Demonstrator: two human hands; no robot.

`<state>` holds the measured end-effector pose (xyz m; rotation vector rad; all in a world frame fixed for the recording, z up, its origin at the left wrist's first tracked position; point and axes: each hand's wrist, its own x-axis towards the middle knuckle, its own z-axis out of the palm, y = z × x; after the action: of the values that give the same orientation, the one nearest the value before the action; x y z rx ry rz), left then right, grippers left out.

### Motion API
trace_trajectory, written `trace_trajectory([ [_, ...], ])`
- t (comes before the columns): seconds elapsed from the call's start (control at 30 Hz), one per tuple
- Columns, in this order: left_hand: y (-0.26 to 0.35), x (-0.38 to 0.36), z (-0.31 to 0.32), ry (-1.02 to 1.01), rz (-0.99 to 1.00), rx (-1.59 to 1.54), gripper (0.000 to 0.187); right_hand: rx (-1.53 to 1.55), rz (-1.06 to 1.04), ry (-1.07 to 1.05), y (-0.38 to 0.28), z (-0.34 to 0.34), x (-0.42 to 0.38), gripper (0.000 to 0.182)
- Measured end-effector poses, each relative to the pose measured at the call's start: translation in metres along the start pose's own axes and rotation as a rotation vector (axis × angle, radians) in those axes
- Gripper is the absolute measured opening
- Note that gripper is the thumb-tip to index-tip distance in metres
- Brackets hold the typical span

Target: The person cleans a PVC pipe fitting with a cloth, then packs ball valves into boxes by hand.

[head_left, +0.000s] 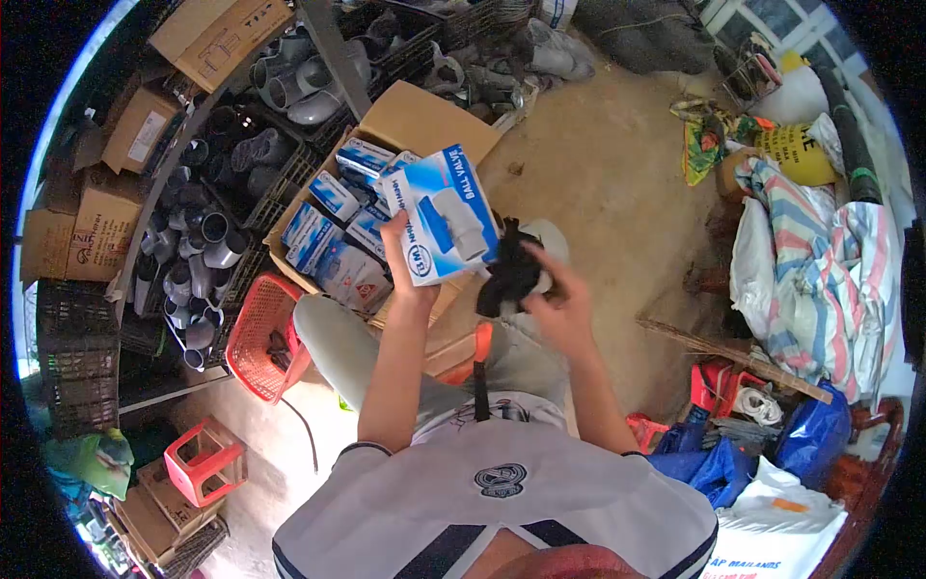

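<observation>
My left hand [397,259] is closed around the lower left side of a blue and white ball valve box [444,212], which is held up tilted in front of me. In my right hand [561,301] is a crumpled black cloth [511,270], pressed close to the box's right edge. Part of that cloth lies behind my fingers. Beneath the box stands an open cardboard carton [434,121] holding several blue and white boxes [336,196] of the same look.
Crates of grey pipe fittings [201,232] line the left side. A red plastic basket [258,338] and a red stool [204,461] stand at lower left. To the right lie a striped sack [820,280], a wooden plank [738,355] and blue bags [815,434].
</observation>
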<state>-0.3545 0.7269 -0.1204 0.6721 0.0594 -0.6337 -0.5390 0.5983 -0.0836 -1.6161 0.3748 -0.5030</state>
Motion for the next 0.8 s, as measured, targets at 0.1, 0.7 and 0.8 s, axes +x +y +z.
trace_trajectory([
  [0.1,0.008,-0.002,-0.005,-0.049,-0.013,0.102,0.054,0.385,0.216,0.260,0.026,-0.001,0.025,0.031],
  [0.7,-0.056,-0.055,0.016,-0.578,-0.052,0.573,0.084,1.116,0.345,0.411,0.133,-0.005,0.008,0.045],
  [0.8,-0.056,-0.055,0.010,-0.546,-0.076,0.508,0.084,0.872,0.338,0.451,0.105,-0.025,0.008,0.044],
])
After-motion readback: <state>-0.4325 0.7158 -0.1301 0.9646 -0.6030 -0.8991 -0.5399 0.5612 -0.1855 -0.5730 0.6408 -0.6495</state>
